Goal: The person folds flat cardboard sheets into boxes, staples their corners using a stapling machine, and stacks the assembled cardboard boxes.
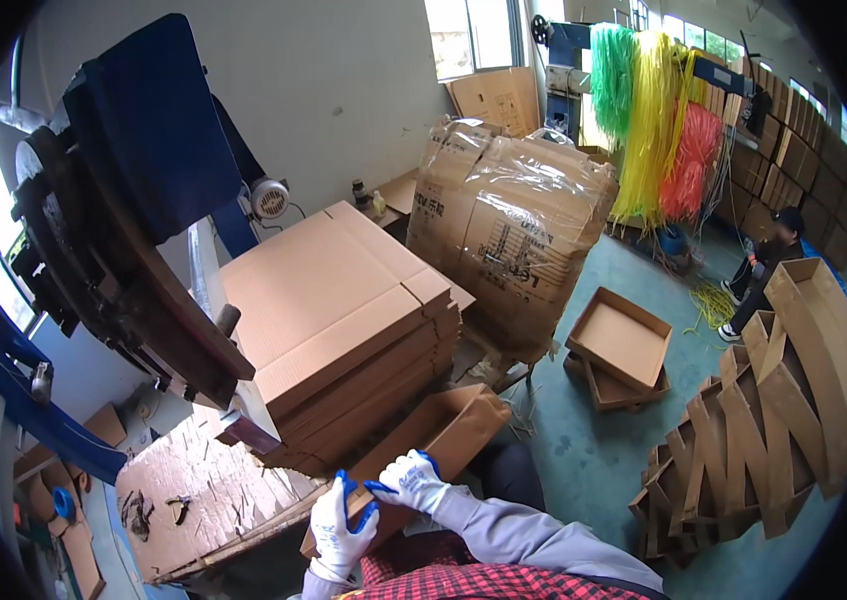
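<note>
My left hand [343, 522], in a white glove with blue fingertips, is at the near end of a long open cardboard box [452, 428]. Its thumb and fingers are apart, with the box edge beside them. My right hand [412, 482], gloved the same way, lies over the side of this box with its fingers bent; what they may grip is too small to tell. Behind the box rises a tall stack of flat cardboard sheets [329, 290] on the worktable [234, 490]. A blue machine [159, 130] with a dark curved arm stands over the stack's left side.
Pliers [179, 510] and scraps lie on the worktable. A large wrapped carton [514, 230] stands behind. Shallow trays [621, 338] sit on the floor; nested boxes [744, 430] fill the right. A seated person [779, 250] and hanging coloured strips [649, 120] are farther back.
</note>
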`<state>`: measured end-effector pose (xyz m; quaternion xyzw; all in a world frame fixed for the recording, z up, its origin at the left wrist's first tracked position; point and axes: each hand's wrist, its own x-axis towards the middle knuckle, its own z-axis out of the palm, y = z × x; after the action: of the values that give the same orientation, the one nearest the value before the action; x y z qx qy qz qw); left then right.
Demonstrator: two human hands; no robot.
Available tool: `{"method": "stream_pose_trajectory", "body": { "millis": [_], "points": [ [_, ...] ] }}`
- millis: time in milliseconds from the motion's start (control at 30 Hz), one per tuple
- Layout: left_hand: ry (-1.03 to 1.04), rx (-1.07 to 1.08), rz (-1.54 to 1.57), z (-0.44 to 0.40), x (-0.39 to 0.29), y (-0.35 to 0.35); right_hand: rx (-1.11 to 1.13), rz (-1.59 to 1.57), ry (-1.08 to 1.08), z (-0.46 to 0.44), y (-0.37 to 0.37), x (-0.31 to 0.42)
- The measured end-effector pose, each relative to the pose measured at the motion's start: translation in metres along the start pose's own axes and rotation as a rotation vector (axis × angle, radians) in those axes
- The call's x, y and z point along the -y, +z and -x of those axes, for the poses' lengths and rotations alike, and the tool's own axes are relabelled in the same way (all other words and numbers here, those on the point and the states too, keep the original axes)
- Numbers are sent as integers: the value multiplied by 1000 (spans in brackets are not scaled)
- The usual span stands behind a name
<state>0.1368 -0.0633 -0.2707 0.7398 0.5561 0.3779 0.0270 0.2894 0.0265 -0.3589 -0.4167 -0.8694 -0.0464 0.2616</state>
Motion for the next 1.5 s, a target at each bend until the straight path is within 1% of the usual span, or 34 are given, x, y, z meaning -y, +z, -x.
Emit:
{"method": "stream_pose_trajectory", "body": {
  "millis": [67, 100, 233, 400, 567, 700, 767, 933, 1067, 1133, 1267, 1400, 1500],
  "points": [
    [136, -107, 3, -4, -12, -12, -32, 22, -5, -4, -9, -9],
    [127, -101, 4, 0, -18, -16, -23, 17, -4, -4, -15, -11],
    [125, -181, 161, 1, -34, -25, -446, 36, 57, -16, -40, -27],
    [121, -224, 162, 1, -44, -28, -489, 34, 128, -19, -74, -48],
    [125, -211, 186, 2, -38, -25, -584, 30, 82, -20, -102, -61],
    [155, -212, 150, 4, -38, -29, -573, 36, 99, -11, -107, -58],
    [179, -239, 144, -7, -38, -24, -587, 55, 85, -21, -113, -69],
    [144, -204, 166, 0, -44, -30, -560, 40, 100, -7, -112, -62],
    [164, -258, 115, 0, -39, -27, -568, 47, 105, -8, -114, -66],
    [136, -241, 130, 13, -41, -29, -539, 32, 119, 2, -113, -57],
    [157, -282, 169, 0, -36, -25, -568, 43, 107, -10, -119, -66],
    [94, -259, 203, 7, -35, -24, -578, 78, 113, -4, -118, -64],
    [127, -207, 196, 13, -35, -30, -559, 75, 144, 7, -116, -57]
  ]
}}
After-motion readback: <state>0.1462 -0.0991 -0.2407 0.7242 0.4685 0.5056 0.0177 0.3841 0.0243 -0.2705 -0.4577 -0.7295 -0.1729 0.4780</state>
